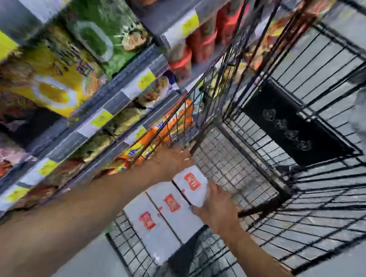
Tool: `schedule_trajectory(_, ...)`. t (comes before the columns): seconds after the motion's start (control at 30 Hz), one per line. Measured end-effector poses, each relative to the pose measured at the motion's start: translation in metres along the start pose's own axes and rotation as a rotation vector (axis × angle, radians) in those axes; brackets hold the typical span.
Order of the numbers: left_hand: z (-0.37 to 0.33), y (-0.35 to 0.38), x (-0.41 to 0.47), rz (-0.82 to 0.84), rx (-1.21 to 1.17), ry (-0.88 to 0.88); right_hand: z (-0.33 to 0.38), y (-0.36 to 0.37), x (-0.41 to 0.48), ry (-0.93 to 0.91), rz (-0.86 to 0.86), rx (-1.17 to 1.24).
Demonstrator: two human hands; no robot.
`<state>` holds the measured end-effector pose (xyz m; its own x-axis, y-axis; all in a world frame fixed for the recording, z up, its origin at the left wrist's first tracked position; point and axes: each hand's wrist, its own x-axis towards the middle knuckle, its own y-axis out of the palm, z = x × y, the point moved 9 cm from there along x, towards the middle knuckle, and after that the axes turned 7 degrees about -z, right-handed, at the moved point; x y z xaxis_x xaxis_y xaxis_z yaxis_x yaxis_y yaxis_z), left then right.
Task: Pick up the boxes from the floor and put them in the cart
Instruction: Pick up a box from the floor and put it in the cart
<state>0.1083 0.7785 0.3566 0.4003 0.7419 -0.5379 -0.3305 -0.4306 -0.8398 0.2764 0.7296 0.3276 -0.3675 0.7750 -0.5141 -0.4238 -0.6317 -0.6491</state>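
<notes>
Head view into the cart (262,164). The held box (191,187), white with a red label, sits inside the cart between both hands, just above its wire floor. The right hand (216,204) grasps the box's near edge, thumb under the corner. The left hand (174,161) lies against the opposite edge; blur hides its fingers, so its grip cannot be told. The second box (171,204) and third box (149,222) lie side by side in the cart, the second touching the held box. Shelves (116,87) of packets stand just beside the cart.
</notes>
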Motion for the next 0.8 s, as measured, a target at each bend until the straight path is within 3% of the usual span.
schedule_trajectory(0.23,-0.005,0.012,-0.006,0.231,-0.080,-0.031,-0.007,0.015,0.001,0.062,0.100,0.026)
schedule_trajectory(0.5,-0.010,0.008,-0.015,0.281,-0.078,-0.086,-0.003,0.013,-0.002,0.068,0.161,0.027)
schedule_trajectory(0.8,-0.009,-0.059,-0.044,0.065,-0.324,-0.277,0.037,-0.053,-0.009,-0.037,0.013,-0.131)
